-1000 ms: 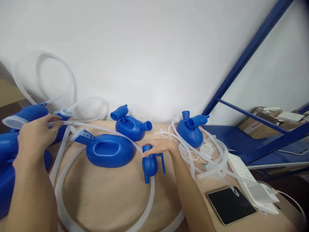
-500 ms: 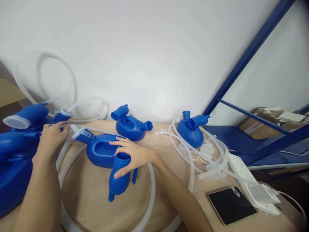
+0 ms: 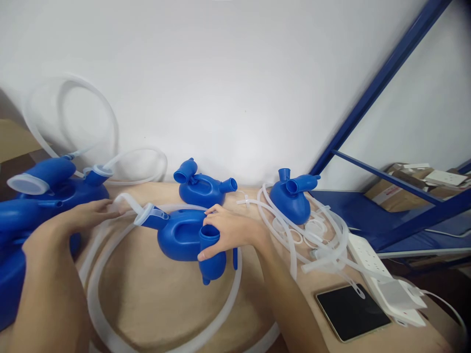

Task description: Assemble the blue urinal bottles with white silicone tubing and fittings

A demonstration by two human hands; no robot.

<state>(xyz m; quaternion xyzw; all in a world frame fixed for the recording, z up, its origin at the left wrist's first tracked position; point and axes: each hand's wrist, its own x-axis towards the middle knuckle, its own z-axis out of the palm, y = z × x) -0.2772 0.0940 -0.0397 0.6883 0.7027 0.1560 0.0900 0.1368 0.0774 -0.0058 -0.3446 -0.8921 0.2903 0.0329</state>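
Observation:
In the head view, a blue plastic urinal bottle (image 3: 176,250) lies on the brown-covered table, its white-capped spout pointing left. My right hand (image 3: 233,228) grips its right end, thumb against the cup-shaped blue funnel (image 3: 209,235) and fingers over the top. From the cap (image 3: 147,214) a translucent hose (image 3: 127,198) bends left to my left hand (image 3: 91,213). Its fingers close on the hose, though the fingertips are partly blurred. A long loop of the hose (image 3: 96,314) lies on the table in front of the bottle.
Two more blue urinal bottles, one behind (image 3: 202,191) and one at right (image 3: 294,206), stand near the wall. Coiled tubing (image 3: 338,240), a phone (image 3: 353,311) and a power strip (image 3: 371,264) are on the right. More capped bottles (image 3: 73,191) crowd the left, beside a blue shelf frame (image 3: 386,73) opposite.
The gripped bottle has shifted right and slightly away, with my right hand on it. My left hand has come slightly right and lower. The bottle behind has slid a little right.

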